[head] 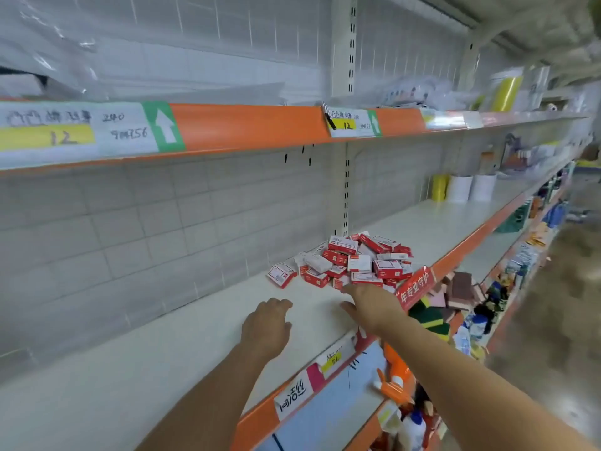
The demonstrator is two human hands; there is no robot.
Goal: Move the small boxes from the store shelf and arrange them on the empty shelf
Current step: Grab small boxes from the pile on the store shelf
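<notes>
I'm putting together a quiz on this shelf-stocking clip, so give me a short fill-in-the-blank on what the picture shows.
1. The small boxes lie in a loose ____ rather than in neat rows.
2. The boxes are coloured white and ____.
3. The right hand reaches toward the pile, while the left hand holds ____.
4. The front edge strip of the shelf above is coloured ____.

Missing words: pile; red; nothing; orange
</notes>
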